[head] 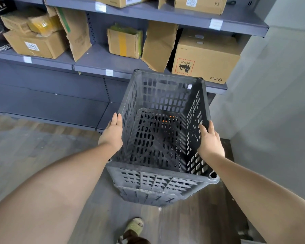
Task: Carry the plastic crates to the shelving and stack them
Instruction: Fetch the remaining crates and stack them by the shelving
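A dark grey slotted plastic crate (163, 173) stands in front of the grey shelving (88, 64), on top of another crate (148, 197) of the same kind whose wall shows below it. My left hand (112, 133) lies flat against the top crate's left wall, fingers pointing forward. My right hand (210, 140) grips the right rim, thumb inside and fingers over the edge. Something orange shows through the crate's slotted bottom. The crate holds nothing.
Cardboard boxes (205, 56) fill the shelves behind the crates. The lowest shelf (60, 106) sits at floor level to the left. A pale wall (271, 103) closes the right side. My sandalled foot (135, 226) is on the wood floor below.
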